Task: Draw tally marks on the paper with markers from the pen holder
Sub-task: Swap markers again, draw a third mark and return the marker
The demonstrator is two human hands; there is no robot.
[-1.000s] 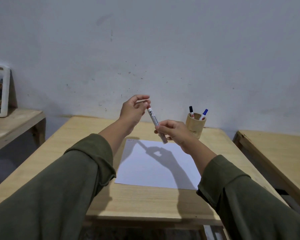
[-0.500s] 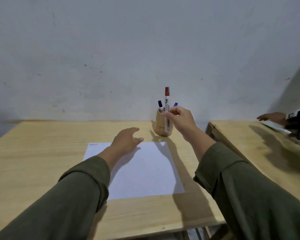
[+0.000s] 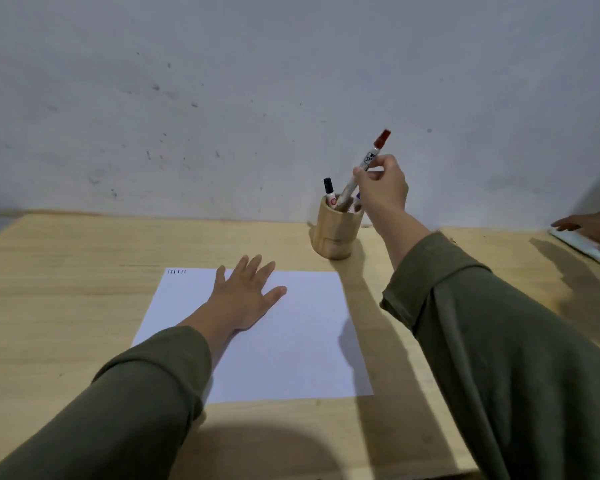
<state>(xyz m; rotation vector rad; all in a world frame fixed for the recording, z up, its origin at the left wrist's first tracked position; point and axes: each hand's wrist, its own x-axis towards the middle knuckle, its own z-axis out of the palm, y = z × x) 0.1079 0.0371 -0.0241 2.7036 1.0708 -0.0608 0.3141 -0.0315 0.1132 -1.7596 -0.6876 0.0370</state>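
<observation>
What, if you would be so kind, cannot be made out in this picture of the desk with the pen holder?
Head view only:
- Lower end of the red marker: hidden inside the pen holder.
- Third, blue marker: mostly behind the right hand.
- Tally marks on the paper: too small to count.
- Paper under the left hand: covered.
- Another person's hand: cut off by the right edge.

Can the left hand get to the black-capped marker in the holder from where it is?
Probably yes. The left hand lies flat and empty on the paper, with bare table up to the pen holder; only the right hand and its red-capped marker crowd the black-capped marker.
</observation>
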